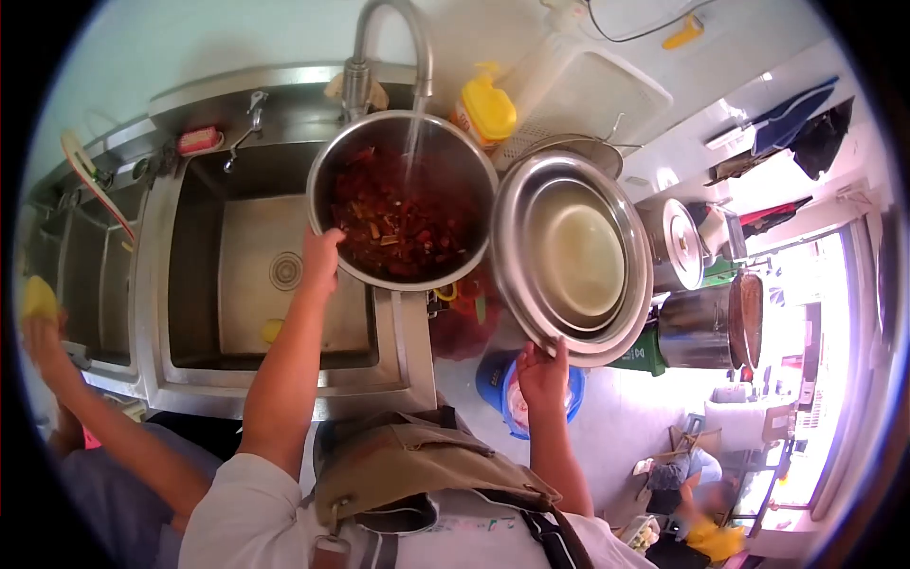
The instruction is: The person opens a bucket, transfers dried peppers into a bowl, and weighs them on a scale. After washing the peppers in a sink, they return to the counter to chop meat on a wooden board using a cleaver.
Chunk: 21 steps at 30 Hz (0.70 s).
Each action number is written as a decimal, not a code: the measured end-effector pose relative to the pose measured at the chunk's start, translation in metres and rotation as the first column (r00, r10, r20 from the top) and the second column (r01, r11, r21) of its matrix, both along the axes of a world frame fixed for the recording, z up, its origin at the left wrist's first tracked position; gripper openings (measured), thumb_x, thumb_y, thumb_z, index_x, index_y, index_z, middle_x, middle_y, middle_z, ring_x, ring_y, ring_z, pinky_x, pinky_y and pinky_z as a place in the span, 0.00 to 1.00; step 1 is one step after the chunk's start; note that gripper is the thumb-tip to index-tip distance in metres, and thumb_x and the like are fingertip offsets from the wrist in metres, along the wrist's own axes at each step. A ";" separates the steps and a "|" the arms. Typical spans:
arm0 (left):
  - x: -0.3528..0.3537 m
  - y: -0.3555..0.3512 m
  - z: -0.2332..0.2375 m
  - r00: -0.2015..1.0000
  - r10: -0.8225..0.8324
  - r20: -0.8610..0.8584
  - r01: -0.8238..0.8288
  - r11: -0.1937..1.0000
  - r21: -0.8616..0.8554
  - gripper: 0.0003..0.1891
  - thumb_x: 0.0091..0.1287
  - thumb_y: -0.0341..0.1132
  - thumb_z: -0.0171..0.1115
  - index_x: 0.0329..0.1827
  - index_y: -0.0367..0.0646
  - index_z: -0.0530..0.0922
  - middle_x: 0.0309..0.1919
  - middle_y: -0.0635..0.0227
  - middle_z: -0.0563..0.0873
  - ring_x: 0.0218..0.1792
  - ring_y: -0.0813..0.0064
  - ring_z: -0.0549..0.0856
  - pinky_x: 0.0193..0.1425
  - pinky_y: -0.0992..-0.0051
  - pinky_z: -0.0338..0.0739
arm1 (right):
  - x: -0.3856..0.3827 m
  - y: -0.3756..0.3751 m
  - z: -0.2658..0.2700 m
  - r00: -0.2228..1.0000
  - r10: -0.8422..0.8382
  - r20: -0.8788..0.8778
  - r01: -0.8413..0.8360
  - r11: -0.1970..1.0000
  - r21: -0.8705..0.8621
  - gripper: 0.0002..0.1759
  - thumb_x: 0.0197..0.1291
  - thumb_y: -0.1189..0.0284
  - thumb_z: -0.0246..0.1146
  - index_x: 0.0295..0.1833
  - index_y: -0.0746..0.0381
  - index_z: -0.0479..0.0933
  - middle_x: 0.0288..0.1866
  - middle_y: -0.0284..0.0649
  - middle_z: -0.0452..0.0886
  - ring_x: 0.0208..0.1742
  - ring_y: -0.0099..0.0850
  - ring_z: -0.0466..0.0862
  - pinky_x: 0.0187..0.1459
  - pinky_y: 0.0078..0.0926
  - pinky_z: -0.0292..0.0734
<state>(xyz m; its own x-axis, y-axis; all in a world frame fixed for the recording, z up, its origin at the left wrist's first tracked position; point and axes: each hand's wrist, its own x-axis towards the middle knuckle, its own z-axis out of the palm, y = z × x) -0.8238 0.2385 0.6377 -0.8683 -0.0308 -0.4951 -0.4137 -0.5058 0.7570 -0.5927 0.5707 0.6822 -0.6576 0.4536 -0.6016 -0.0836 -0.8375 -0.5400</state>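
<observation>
Head view puts your left hand (320, 258) closed on the near-left rim of a round steel pot (334, 171), with the fingers curled over the edge. The pot lies just far and right of that grip, over the right corner of the sink (246, 237). Your right hand (542, 373) pinches the near rim of a stack of steel basins (578, 256). The stack rises from that grip tipped up on edge, with its hollow side facing you. Its left rim is just beside the pot; you cannot tell whether the two touch.

The pot is deep, smooth-walled and shiny. It holds a wet heap of dark red pieces (398, 228) with a few pale bits among them. A thin stream of water (410, 142) falls into it from the curved metal faucet (391, 28) on the far side. The basins are wide, shallow and polished, nested one inside another, and the inner one looks bare.

The sink is a square steel tub with a round drain. A red block (199, 140) rests on its far ledge. Far right of the pot stand a yellow-capped bottle (485, 106) and a white slotted plastic basket (583, 90). Just left of your right hand, lower down, is a blue bucket (491, 375). Further right are lidded steel stockpots (697, 318). At the far left, another person's hand (43, 337) holds something yellow (38, 296).
</observation>
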 end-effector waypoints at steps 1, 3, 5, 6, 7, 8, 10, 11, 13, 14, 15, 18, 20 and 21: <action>0.000 0.002 0.010 1.000 -0.017 0.018 0.019 0.991 -0.131 0.21 0.53 0.32 0.56 0.52 0.40 0.72 0.42 0.65 0.79 0.40 0.71 0.77 0.41 0.72 0.72 | -0.005 -0.004 0.008 0.992 -0.059 0.112 0.052 0.997 0.064 0.14 0.62 0.57 0.61 0.41 0.56 0.75 0.36 0.38 0.80 0.36 0.33 0.81 0.34 0.31 0.76; 0.013 0.016 0.050 0.995 0.097 -0.027 -0.100 0.974 -0.203 0.18 0.48 0.23 0.52 0.44 0.38 0.73 0.31 0.68 0.77 0.27 0.74 0.74 0.26 0.75 0.68 | 0.000 0.005 0.008 0.995 -0.064 0.081 0.056 0.993 0.105 0.13 0.62 0.58 0.61 0.40 0.56 0.75 0.33 0.37 0.80 0.33 0.32 0.81 0.33 0.30 0.75; 0.011 0.019 0.017 0.995 0.103 -0.004 -0.101 0.970 -0.220 0.16 0.47 0.22 0.52 0.42 0.38 0.73 0.29 0.68 0.76 0.26 0.75 0.74 0.23 0.76 0.67 | 0.001 0.010 0.009 0.992 -0.091 0.086 0.078 0.986 0.151 0.12 0.62 0.58 0.61 0.39 0.55 0.75 0.29 0.37 0.79 0.30 0.32 0.80 0.31 0.28 0.74; 0.010 0.021 0.005 0.995 0.101 0.009 -0.097 0.970 -0.221 0.15 0.47 0.22 0.52 0.40 0.38 0.73 0.28 0.69 0.76 0.25 0.75 0.73 0.22 0.76 0.66 | 0.002 0.015 0.008 0.992 -0.086 0.095 0.071 0.985 0.154 0.12 0.62 0.58 0.60 0.39 0.55 0.75 0.29 0.37 0.79 0.30 0.32 0.80 0.31 0.28 0.74; 0.017 0.028 0.026 0.996 0.095 0.004 -0.091 0.972 -0.218 0.15 0.47 0.22 0.52 0.41 0.39 0.72 0.28 0.69 0.75 0.24 0.76 0.73 0.22 0.76 0.66 | 0.006 0.021 0.008 0.991 -0.082 0.104 0.064 0.984 0.164 0.12 0.62 0.58 0.60 0.38 0.55 0.75 0.29 0.37 0.79 0.30 0.32 0.80 0.31 0.28 0.74; 0.016 0.032 0.022 0.995 0.095 0.002 -0.093 0.975 -0.200 0.15 0.48 0.22 0.52 0.41 0.39 0.72 0.28 0.69 0.75 0.24 0.76 0.73 0.22 0.76 0.67 | 0.009 0.028 0.009 0.990 -0.075 0.116 0.053 0.982 0.180 0.12 0.63 0.58 0.60 0.38 0.55 0.75 0.29 0.37 0.79 0.30 0.32 0.81 0.31 0.28 0.74; 0.015 0.037 0.008 0.995 0.102 0.008 -0.100 0.981 -0.164 0.15 0.48 0.23 0.52 0.42 0.39 0.71 0.28 0.68 0.76 0.25 0.75 0.74 0.22 0.76 0.68 | 0.016 0.039 0.005 0.992 -0.021 0.122 -0.003 0.980 0.197 0.14 0.63 0.56 0.59 0.42 0.56 0.73 0.31 0.39 0.79 0.29 0.33 0.79 0.31 0.30 0.74; 0.017 0.039 0.003 0.996 0.089 -0.008 -0.090 0.983 -0.161 0.15 0.49 0.23 0.53 0.43 0.39 0.71 0.29 0.67 0.77 0.26 0.75 0.75 0.23 0.76 0.69 | 0.020 0.043 0.002 0.992 0.008 0.123 -0.030 0.983 0.183 0.17 0.63 0.55 0.58 0.46 0.58 0.72 0.34 0.40 0.79 0.29 0.33 0.78 0.31 0.30 0.74; 0.016 0.040 0.006 0.997 0.066 -0.050 -0.074 0.985 -0.158 0.16 0.50 0.25 0.54 0.44 0.40 0.71 0.32 0.66 0.78 0.27 0.74 0.77 0.25 0.77 0.71 | 0.022 0.047 0.000 0.991 0.061 0.119 -0.081 0.983 0.167 0.20 0.64 0.54 0.57 0.50 0.59 0.70 0.36 0.42 0.79 0.28 0.33 0.77 0.31 0.31 0.74; 0.020 0.041 0.013 0.997 0.069 -0.037 -0.073 0.988 -0.139 0.16 0.52 0.27 0.55 0.46 0.41 0.70 0.35 0.65 0.78 0.30 0.73 0.78 0.27 0.77 0.73 | 0.023 0.046 0.001 0.990 0.081 0.119 -0.100 0.981 0.165 0.21 0.64 0.53 0.56 0.50 0.60 0.70 0.37 0.42 0.79 0.28 0.33 0.77 0.31 0.31 0.74; 0.023 0.042 0.022 0.997 0.071 -0.027 -0.073 0.990 -0.120 0.17 0.54 0.29 0.56 0.47 0.43 0.70 0.38 0.64 0.79 0.33 0.72 0.79 0.29 0.77 0.74 | 0.022 0.045 0.002 0.988 0.101 0.115 -0.119 0.979 0.163 0.22 0.65 0.52 0.55 0.50 0.60 0.70 0.37 0.43 0.80 0.28 0.33 0.77 0.31 0.31 0.74; 0.023 0.037 0.027 0.999 0.045 0.017 -0.043 0.994 -0.097 0.19 0.58 0.35 0.57 0.52 0.45 0.67 0.46 0.63 0.77 0.41 0.69 0.80 0.36 0.73 0.78 | 0.024 0.031 0.009 0.968 0.207 0.142 -0.229 0.960 0.161 0.25 0.62 0.48 0.56 0.47 0.59 0.72 0.35 0.43 0.81 0.29 0.32 0.78 0.31 0.30 0.73; 0.027 0.032 0.027 0.999 0.033 0.038 -0.029 0.995 -0.096 0.20 0.60 0.38 0.56 0.54 0.46 0.66 0.50 0.63 0.76 0.45 0.67 0.79 0.40 0.70 0.79 | 0.039 0.028 -0.012 0.939 0.315 0.138 -0.339 0.915 0.218 0.25 0.65 0.51 0.53 0.52 0.62 0.70 0.42 0.47 0.82 0.29 0.34 0.80 0.31 0.31 0.75; 0.029 0.032 0.029 0.999 0.034 0.034 -0.031 0.995 -0.096 0.20 0.61 0.40 0.56 0.55 0.46 0.65 0.50 0.63 0.76 0.46 0.67 0.79 0.42 0.68 0.78 | 0.044 0.022 -0.018 0.910 0.378 0.169 -0.411 0.875 0.256 0.25 0.65 0.51 0.53 0.52 0.63 0.69 0.43 0.48 0.82 0.29 0.34 0.81 0.32 0.32 0.76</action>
